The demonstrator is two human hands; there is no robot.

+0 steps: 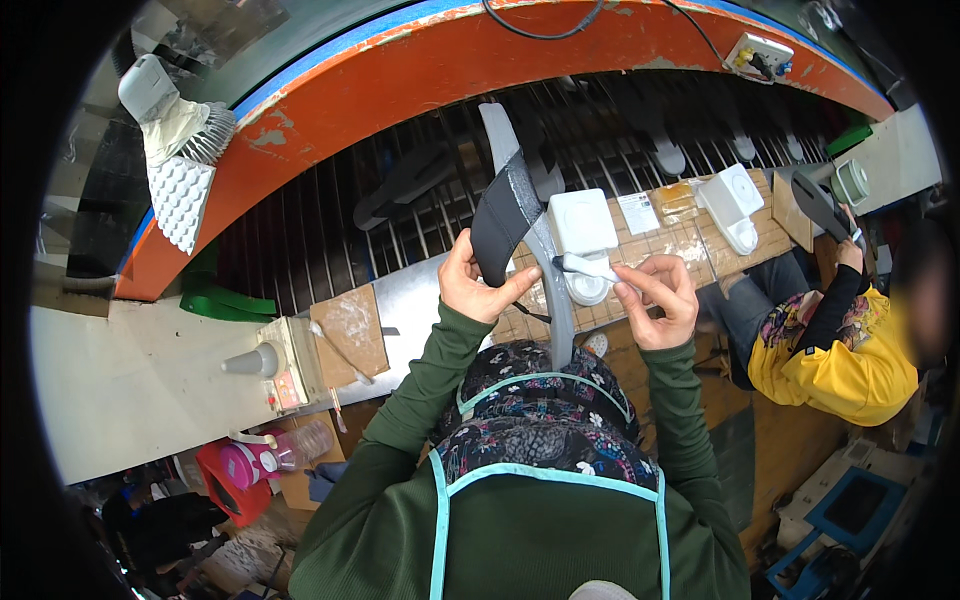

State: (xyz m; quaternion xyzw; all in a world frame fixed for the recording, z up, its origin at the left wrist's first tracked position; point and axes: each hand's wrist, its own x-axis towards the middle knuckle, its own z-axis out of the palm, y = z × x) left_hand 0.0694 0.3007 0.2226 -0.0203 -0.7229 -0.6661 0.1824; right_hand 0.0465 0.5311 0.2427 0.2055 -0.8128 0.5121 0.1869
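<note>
My left hand (478,285) grips a dark, grey-edged shoe sole piece (503,217) and holds it upright above the bench. My right hand (660,297) pinches a small white brush (588,265) whose dark tip points at the sole. A long grey strip (552,290) runs down between my hands toward my patterned apron. Just behind the brush stands a white glue container (583,225) on the taped bench top.
A conveyor of dark rods (330,230) carries more black soles under an orange arch (420,70). Another white container (733,200) sits to the right. A co-worker in a yellow top (840,360) holds a sole at right. A pink bottle (262,455) lies lower left.
</note>
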